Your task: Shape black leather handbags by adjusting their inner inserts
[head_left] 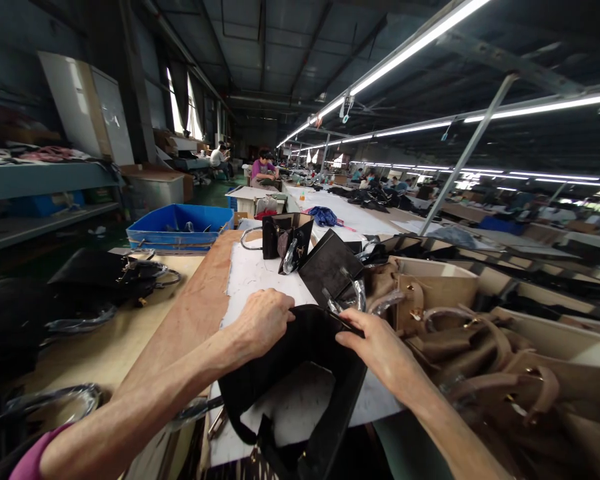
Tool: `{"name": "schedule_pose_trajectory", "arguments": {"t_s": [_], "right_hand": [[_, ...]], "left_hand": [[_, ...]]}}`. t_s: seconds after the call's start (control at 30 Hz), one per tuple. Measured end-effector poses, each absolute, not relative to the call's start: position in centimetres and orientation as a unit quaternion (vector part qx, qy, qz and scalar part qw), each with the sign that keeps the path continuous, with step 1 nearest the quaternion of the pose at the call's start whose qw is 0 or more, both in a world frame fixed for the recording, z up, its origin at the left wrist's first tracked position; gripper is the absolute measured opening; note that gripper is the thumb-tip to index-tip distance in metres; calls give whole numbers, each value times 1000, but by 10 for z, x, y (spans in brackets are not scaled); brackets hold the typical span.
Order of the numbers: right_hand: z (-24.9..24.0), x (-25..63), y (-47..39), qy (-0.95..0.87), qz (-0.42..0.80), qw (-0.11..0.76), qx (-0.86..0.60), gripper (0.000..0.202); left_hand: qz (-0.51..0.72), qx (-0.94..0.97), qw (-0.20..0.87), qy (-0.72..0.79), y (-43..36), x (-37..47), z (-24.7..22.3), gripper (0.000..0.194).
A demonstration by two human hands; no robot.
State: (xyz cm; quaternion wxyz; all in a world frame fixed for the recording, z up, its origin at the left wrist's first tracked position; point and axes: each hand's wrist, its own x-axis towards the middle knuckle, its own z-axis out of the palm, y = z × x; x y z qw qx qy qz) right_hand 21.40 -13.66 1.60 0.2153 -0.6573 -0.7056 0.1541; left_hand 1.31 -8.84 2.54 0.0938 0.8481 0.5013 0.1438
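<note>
A black handbag (280, 360) lies in front of me over the white-covered table (250, 267), its opening toward me. My left hand (266, 323) has its fingers closed on the bag's far edge, left of centre. On the right part of that same edge, my right hand (367, 337) pinches the black material between thumb and fingers. Just beyond stands a black panel or bag (330, 263) with a plastic-wrapped handle. Farther back is another black handbag (286, 240) with wrapped handles.
Several tan handbags (440, 287) crowd the right side. Black handbags (100, 280) lie on the wooden board at left, near a blue bin (180, 223). A slanting metal post (467, 153) rises at right. A person in purple (264, 167) sits farther back.
</note>
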Motion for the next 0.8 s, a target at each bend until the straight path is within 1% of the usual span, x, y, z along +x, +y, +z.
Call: {"name": "schedule_pose_trajectory", "arguments": {"t_s": [0.03,0.07,0.13,0.23,0.37,0.43,0.6,0.7,0.8], "right_hand": [[20,219,-132,-714,167,213,-646,14],[26,225,-128,-722,172,211,-636,16],[37,234,-118,-740,157,215,-618,20],[46,241,-101,-779,139,210,-574,19],[38,236,-86,-809,156,178,-539,19],[31,231,-84,-816,142,178,-531,21],[28,224,-86,-830,68,160,-530,21],[31,223,-87,-825,57,141,-544,21],[33,219,-94,-814,37,130,-564,12]], "left_hand": [[144,851,94,496,-89,13,27,18],[148,854,94,490,-89,12,30,18],[160,855,98,483,-90,9,37,19],[175,846,110,492,-93,3,43,19],[176,840,141,493,-92,-7,33,19],[187,842,151,483,-90,-13,24,20],[208,840,164,473,-83,-21,16,21],[204,834,174,482,-85,-19,18,20],[190,826,178,501,-90,-15,22,20]]}}
